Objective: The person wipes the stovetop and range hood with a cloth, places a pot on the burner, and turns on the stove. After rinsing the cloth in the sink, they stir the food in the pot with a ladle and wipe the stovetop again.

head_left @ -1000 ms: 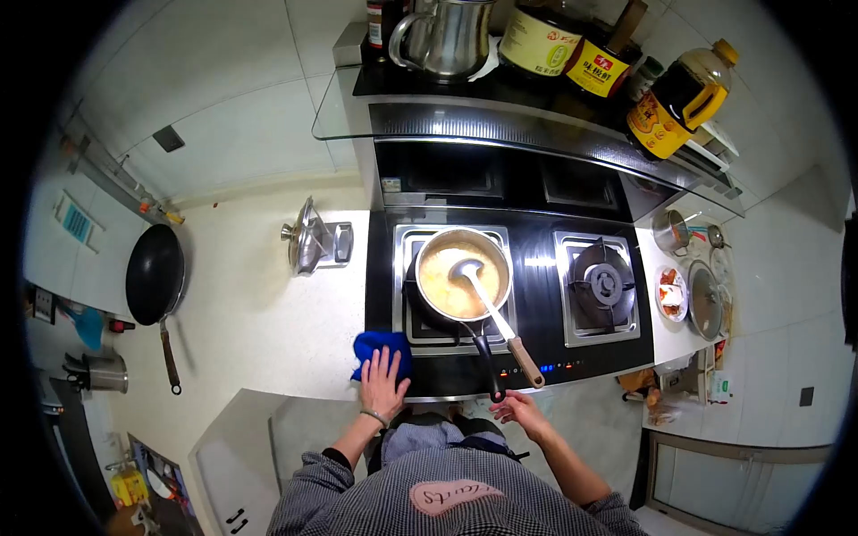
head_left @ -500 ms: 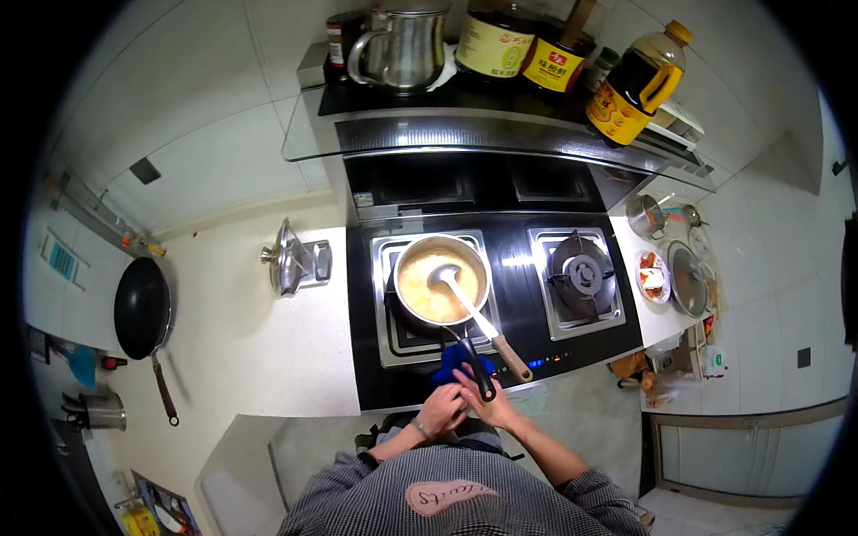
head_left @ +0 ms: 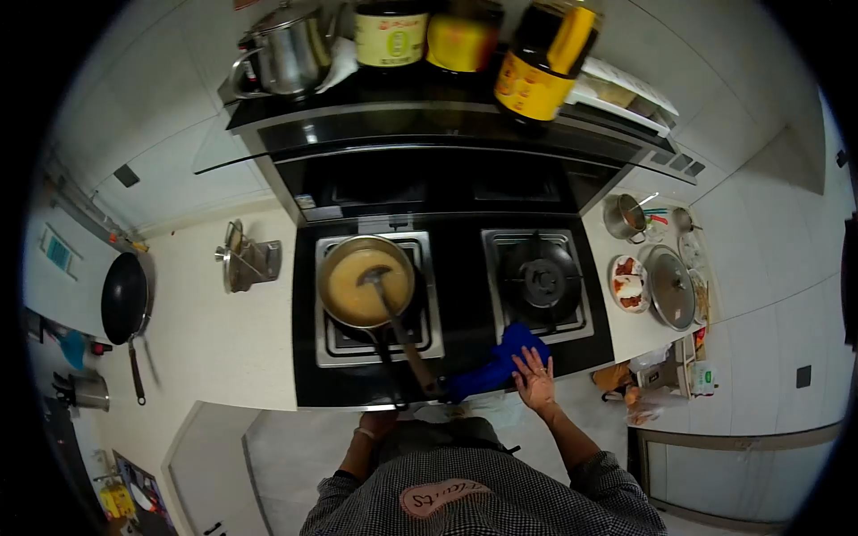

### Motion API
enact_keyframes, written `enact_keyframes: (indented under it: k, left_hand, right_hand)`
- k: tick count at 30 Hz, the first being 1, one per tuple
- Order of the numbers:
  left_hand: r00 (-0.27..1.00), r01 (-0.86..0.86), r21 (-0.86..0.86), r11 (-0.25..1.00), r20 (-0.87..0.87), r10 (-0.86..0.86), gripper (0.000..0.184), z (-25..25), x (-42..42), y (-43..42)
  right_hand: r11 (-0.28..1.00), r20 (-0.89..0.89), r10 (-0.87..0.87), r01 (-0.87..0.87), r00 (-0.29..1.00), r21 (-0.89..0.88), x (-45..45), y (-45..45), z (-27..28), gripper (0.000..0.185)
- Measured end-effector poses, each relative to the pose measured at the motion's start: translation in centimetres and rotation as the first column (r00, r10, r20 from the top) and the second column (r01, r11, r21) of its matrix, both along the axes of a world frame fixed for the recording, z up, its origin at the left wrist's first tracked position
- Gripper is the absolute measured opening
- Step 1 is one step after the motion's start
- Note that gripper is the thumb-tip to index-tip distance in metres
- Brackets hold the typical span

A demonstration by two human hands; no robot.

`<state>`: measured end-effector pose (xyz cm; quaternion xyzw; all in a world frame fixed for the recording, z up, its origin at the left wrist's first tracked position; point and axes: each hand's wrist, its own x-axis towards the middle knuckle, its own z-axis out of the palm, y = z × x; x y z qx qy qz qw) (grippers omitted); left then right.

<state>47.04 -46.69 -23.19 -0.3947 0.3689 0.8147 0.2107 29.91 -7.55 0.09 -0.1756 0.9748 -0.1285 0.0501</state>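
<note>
My right hand (head_left: 534, 382) lies with fingers spread on a blue cloth (head_left: 492, 366), which stretches along the front of the black stovetop, right of the pan. Low at the stove's front edge is my left hand (head_left: 379, 422), near the end of the pan handle; its fingers are mostly hidden. On the left burner stands a saucepan (head_left: 323, 284) of pale yellowish liquid, its dark handle pointing toward me. A ladle (head_left: 393, 313) rests in it, its bowl in the liquid and its brown grip out over the front rim.
The right burner (head_left: 543, 279) carries no pot. A lid on a metal stand (head_left: 255, 261) and a black frying pan (head_left: 125, 299) are to the left. On the right counter are a plate of food (head_left: 629, 284) and a lidded pot (head_left: 670, 286). Bottles (head_left: 536, 76) line the shelf above.
My hands, together near the pan handle before, are now apart. The right has moved right onto the cloth, now spread farther right; the left has dropped to the left. The view has shifted.
</note>
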Motion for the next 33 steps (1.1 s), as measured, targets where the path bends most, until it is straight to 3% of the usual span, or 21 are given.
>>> enact_keyframes:
  k: [2, 4, 5, 6, 7, 8, 9, 10, 12, 14, 16, 18, 22, 24, 25, 27, 28, 29, 30, 32, 33]
  left_hand:
    - [0.883, -0.455, 0.130, 0.881, 0.191, 0.428, 0.048, 3.6, -1.4, 3.5]
    - [0.927, -0.279, 0.078, 0.957, 0.284, 0.247, 0.038, 2.8, -1.3, 4.1]
    - [0.911, -0.268, 0.060, 0.962, 0.340, 0.233, 0.032, 7.6, -2.8, 5.4]
    - [0.909, -0.279, 0.056, 0.959, 0.336, 0.245, 0.032, 5.8, -2.6, 5.5]
    - [0.952, -0.307, 0.424, 0.852, 0.143, 0.272, 0.041, 1.7, -1.4, 4.7]
    - [0.934, -0.217, 0.731, 0.647, -0.036, 0.355, 0.051, -0.4, -0.4, 4.4]
    - [0.911, -0.412, 0.404, 0.817, 0.154, 0.383, 0.043, 2.7, -1.4, 5.7]
    - [0.873, -0.437, 0.623, 0.648, 0.121, 0.473, 0.036, 1.6, -0.9, 5.3]
    - [0.829, -0.554, 0.369, 0.746, 0.157, 0.537, 0.032, 1.7, -0.9, 6.2]
    - [0.805, -0.585, 0.266, 0.766, 0.079, 0.587, 0.029, 0.5, -0.3, 7.2]
    - [0.793, -0.557, 0.234, 0.797, -0.136, 0.594, 0.030, -1.0, 0.4, 8.2]
    - [0.701, -0.708, 0.060, 0.704, -0.063, 0.710, 0.033, -0.9, -0.2, 9.9]
    - [0.656, -0.752, 0.017, 0.659, -0.080, 0.750, 0.038, 2.8, -0.3, 11.4]
    - [0.911, -0.410, -0.038, 0.911, -0.066, 0.407, 0.041, 3.0, 1.5, 11.5]
    - [0.947, -0.317, -0.187, 0.930, -0.005, 0.322, 0.044, 5.8, 1.3, 12.6]
    - [0.999, -0.043, -0.185, 0.982, -0.012, 0.041, 0.045, 6.9, 2.7, 13.2]
    - [0.998, -0.013, -0.116, 0.993, -0.056, 0.007, 0.042, 6.7, 3.9, 13.4]
    - [0.989, -0.084, 0.022, 0.996, -0.123, 0.086, 0.040, 7.7, 5.0, 13.7]
    - [0.998, -0.026, -0.171, 0.985, -0.069, 0.014, 0.037, 8.6, 5.5, 14.6]
    - [0.999, -0.041, -0.161, 0.986, -0.033, 0.036, 0.034, 10.5, 6.7, 14.8]
    - [1.000, 0.002, -0.267, 0.964, -0.023, -0.008, 0.032, 10.9, 6.6, 14.6]
  right_hand:
    - [0.998, -0.040, -0.040, 0.041, 0.998, 0.039, -0.4, 3.3, 0.4, 0.040]
    - [0.995, -0.086, -0.063, 0.069, 0.994, 0.077, -0.7, 5.8, 0.7, 0.040]
    - [0.995, -0.101, -0.091, 0.095, 0.991, 0.036, -0.2, 6.3, 0.4, 0.039]
    - [0.993, -0.117, -0.121, 0.120, 0.986, -0.009, 0.1, 6.6, 0.1, 0.038]
    - [0.987, -0.062, -0.142, 0.136, 0.988, -0.091, 0.1, 6.8, -0.8, 0.043]
    - [0.987, -0.055, -0.136, 0.131, 0.989, -0.095, 0.1, 6.5, -1.6, 0.043]
    - [0.970, -0.059, -0.172, 0.159, 0.983, -0.184, 0.0, 5.9, -2.4, 0.046]
    - [0.944, -0.056, -0.208, 0.186, 0.976, -0.271, 0.1, 5.2, -2.8, 0.050]
    - [0.946, -0.011, -0.187, 0.177, 0.982, -0.272, 0.3, 3.8, -3.4, 0.055]
    - [0.942, -0.050, -0.031, 0.012, 0.998, -0.335, 0.5, 2.4, -4.1, 0.058]
    - [0.940, 0.022, 0.026, -0.017, 0.999, -0.340, 0.8, 0.4, -2.8, 0.055]
    - [0.903, 0.000, 0.252, -0.235, 0.968, -0.359, 0.7, -1.3, -2.8, 0.050]
    - [0.832, 0.030, 0.474, -0.436, 0.880, -0.344, -2.9, -5.6, -3.1, 0.048]
    - [0.818, -0.030, 0.473, -0.451, 0.881, -0.356, -7.0, -8.3, -3.3, 0.049]
    - [0.836, -0.055, 0.450, -0.443, 0.891, -0.323, -9.7, -9.9, -3.7, 0.052]
    - [0.859, -0.047, 0.401, -0.394, 0.915, -0.329, -16.1, -13.5, -4.1, 0.059]
    - [0.862, -0.011, 0.374, -0.352, 0.927, -0.365, -19.5, -15.5, -4.1, 0.062]
    - [0.859, -0.004, 0.349, -0.322, 0.937, -0.398, -22.8, -17.3, -4.8, 0.065]
    - [0.853, 0.001, 0.327, -0.295, 0.945, -0.430, -26.0, -19.0, -5.6, 0.067]
    - [0.920, 0.064, 0.263, -0.230, 0.963, -0.318, -30.9, -22.3, -6.0, 0.066]
    - [0.913, 0.064, 0.275, -0.239, 0.959, -0.330, -31.6, -23.2, -5.9, 0.066]
